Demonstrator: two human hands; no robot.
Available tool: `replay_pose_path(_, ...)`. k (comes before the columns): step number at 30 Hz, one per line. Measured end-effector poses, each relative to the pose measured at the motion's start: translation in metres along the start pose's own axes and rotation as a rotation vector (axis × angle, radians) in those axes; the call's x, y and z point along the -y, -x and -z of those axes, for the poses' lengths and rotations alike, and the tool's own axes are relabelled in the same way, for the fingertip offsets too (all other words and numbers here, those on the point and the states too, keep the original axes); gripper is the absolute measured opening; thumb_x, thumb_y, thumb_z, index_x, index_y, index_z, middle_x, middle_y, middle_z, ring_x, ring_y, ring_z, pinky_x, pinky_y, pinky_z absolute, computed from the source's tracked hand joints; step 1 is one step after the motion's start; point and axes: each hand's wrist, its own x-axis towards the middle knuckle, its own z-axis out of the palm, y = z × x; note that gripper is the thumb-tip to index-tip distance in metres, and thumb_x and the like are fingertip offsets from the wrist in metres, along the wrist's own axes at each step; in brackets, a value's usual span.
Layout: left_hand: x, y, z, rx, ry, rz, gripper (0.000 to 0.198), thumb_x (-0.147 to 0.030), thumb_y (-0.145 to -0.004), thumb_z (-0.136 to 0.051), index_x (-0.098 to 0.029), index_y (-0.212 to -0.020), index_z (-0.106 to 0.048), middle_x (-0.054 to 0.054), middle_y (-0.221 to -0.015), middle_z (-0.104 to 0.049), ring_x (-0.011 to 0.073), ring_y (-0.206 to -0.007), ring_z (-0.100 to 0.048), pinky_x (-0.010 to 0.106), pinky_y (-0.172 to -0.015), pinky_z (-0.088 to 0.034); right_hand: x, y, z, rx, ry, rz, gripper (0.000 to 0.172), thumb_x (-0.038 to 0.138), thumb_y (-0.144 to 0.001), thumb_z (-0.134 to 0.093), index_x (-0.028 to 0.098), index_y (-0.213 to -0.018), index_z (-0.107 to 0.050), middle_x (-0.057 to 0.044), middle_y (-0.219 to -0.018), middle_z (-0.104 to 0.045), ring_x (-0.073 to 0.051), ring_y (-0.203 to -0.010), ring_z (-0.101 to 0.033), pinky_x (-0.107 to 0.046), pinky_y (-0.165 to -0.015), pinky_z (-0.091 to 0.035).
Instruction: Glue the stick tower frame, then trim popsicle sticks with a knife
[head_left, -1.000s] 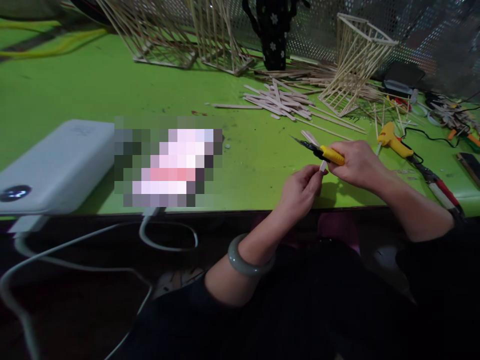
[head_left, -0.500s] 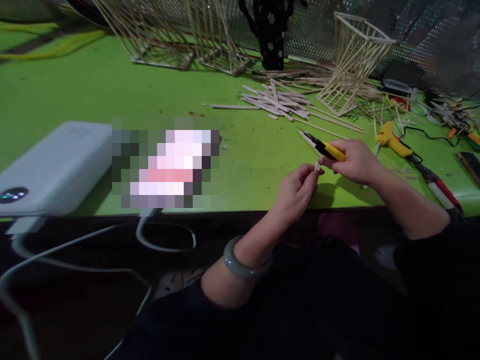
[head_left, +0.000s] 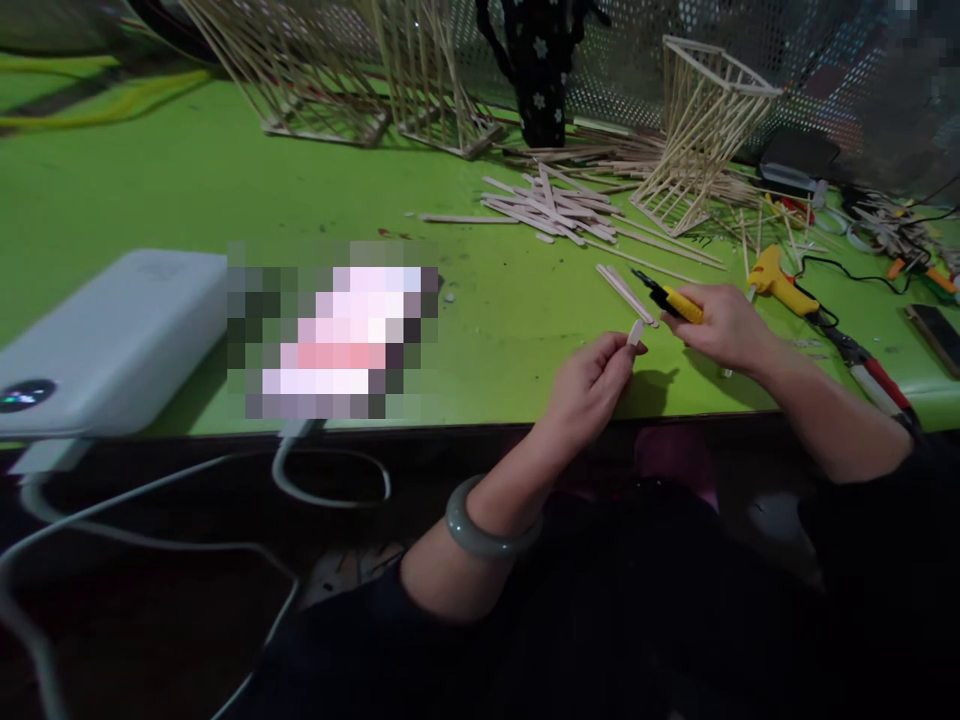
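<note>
My left hand (head_left: pixel 596 385) pinches a short pale wooden craft stick (head_left: pixel 636 332), its rounded tip poking up past the fingers; the rest is hidden in the grip. To the right, my right hand (head_left: pixel 724 325) is closed around a yellow-and-black utility knife (head_left: pixel 679 303), with the dark tip pointing up and left. Hand and knife are apart from the stick. Just beyond the left fingertips, a couple of craft sticks (head_left: pixel 626 294) lie side by side on the green table (head_left: pixel 517 310).
A pile of craft sticks (head_left: pixel 555 205) lies farther back, near a twisted stick frame (head_left: pixel 705 130). A yellow glue gun (head_left: pixel 784 283) and red-handled pliers (head_left: pixel 874 370) are at right. A white power bank (head_left: pixel 127 330) and a blurred-out glowing device (head_left: pixel 352 330) with cables occupy the left.
My right hand with the knife has moved right, away from the left fingertips. More of the stick's tip and the sticks lying on the table now show.
</note>
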Motion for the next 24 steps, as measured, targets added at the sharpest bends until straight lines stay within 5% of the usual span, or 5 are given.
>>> replay_pose_path(4,-0.001,-0.003,0.000,-0.040,0.150,0.076,0.016,-0.028,-0.088,-0.048,-0.017,-0.083,-0.058,-0.008,-0.048,-0.037,0.0062,-0.039,-0.030,0.019,-0.039,-0.023,-0.007,0.015,-0.002,-0.052,0.105,0.056,0.020,0.038,-0.079,-0.054,0.019,-0.080,-0.061,-0.004,-0.072,-0.063,-0.015,-0.060,-0.047,-0.028,-0.055,-0.023)
replay_pose_path(13,-0.005,-0.003,-0.002,-0.071,0.168,0.068,0.014,-0.025,-0.089,-0.047,-0.017,-0.080,-0.054,-0.008,-0.048,-0.037,0.0046,-0.037,-0.031,0.018,-0.036,-0.024,-0.005,0.026,-0.005,0.029,0.357,0.083,0.029,0.020,-0.079,-0.048,0.018,-0.104,-0.064,-0.009,-0.099,-0.069,-0.021,-0.082,-0.060,-0.030,-0.056,-0.029)
replay_pose_path(24,-0.001,0.000,-0.004,-0.119,-0.009,-0.080,0.019,-0.024,-0.089,-0.046,-0.019,-0.071,-0.050,-0.005,-0.051,-0.040,0.0069,-0.044,-0.036,0.021,-0.042,-0.028,-0.011,0.025,-0.005,0.049,0.438,0.083,0.029,0.020,-0.080,-0.048,0.019,-0.106,-0.063,-0.008,-0.097,-0.071,-0.021,-0.082,-0.062,-0.029,-0.054,-0.029)
